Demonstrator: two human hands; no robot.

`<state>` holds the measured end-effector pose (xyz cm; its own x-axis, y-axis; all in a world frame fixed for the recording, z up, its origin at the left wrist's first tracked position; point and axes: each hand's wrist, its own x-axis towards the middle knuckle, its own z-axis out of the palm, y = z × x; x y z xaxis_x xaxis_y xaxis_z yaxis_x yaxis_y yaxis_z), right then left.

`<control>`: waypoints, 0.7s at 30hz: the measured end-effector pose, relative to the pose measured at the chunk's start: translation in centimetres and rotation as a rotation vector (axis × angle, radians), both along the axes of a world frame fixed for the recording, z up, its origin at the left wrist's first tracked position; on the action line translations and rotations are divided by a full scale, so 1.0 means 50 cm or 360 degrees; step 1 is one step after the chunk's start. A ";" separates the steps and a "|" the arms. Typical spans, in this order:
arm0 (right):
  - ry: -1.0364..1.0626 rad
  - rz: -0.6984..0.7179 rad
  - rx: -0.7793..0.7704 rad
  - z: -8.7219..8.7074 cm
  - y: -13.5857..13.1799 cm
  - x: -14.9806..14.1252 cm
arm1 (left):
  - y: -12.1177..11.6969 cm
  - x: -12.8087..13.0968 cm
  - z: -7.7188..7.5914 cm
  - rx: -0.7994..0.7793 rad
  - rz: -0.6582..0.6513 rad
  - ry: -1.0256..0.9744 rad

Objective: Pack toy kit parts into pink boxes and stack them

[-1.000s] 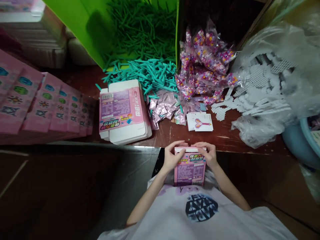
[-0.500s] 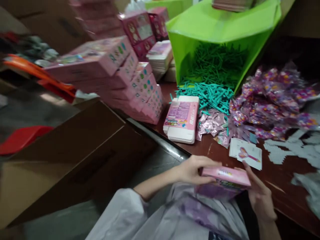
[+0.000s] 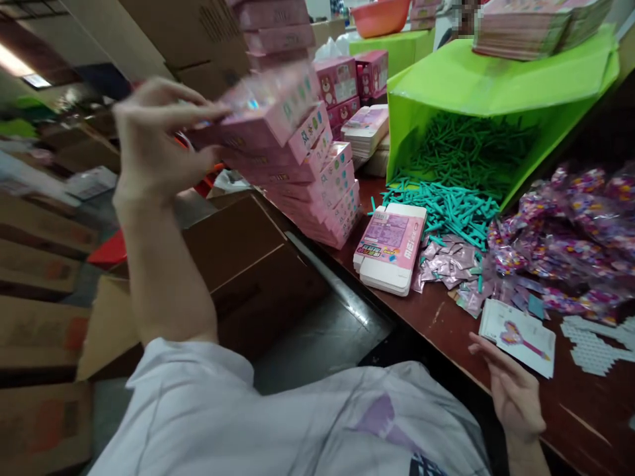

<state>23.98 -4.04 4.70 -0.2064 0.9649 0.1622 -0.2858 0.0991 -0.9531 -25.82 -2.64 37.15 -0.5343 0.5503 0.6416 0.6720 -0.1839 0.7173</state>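
Note:
My left hand (image 3: 153,142) is raised at the upper left and grips a pink box (image 3: 258,116) by its end, level with the top of a leaning stack of like pink boxes (image 3: 317,178). My right hand (image 3: 513,390) rests open at the front edge of the brown table (image 3: 446,317), fingers spread, just below a small pile of printed cards (image 3: 518,334) showing a heart wand. It holds nothing.
On the table lie a pile of flat pink cartons (image 3: 391,248), small foil packets (image 3: 446,261), teal sticks (image 3: 441,205) spilling from a tipped green bag (image 3: 486,86), bags of coloured beads (image 3: 570,231) and white pegboards (image 3: 595,337). Brown cardboard boxes (image 3: 238,264) stand on the left.
My left hand lifted the pink box from my lap up to the stack at the left. My right hand let go of it. My view swung left.

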 end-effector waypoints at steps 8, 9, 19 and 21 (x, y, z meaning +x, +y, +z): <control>0.0076 -0.0102 -0.0072 -0.002 -0.009 -0.016 | -0.074 0.262 -0.383 -0.0359 -0.0286 0.0479; 0.0082 -0.0106 -0.0056 0.005 -0.009 -0.027 | -0.067 0.268 -0.416 -0.0422 -0.0347 0.0559; -0.0154 -0.0253 -0.0387 0.046 0.016 -0.090 | -0.011 0.286 -0.630 -0.0317 -0.0757 0.1223; -0.0181 -0.0198 -0.0650 0.058 0.039 -0.120 | -0.042 0.309 -0.644 -0.0230 -0.0764 0.1163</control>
<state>17.98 -2.10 7.57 -0.0791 0.9639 -0.2544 -0.1865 -0.2650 -0.9461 -10.37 -4.75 4.93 0.2911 0.7121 0.6389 0.8451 -0.5044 0.1772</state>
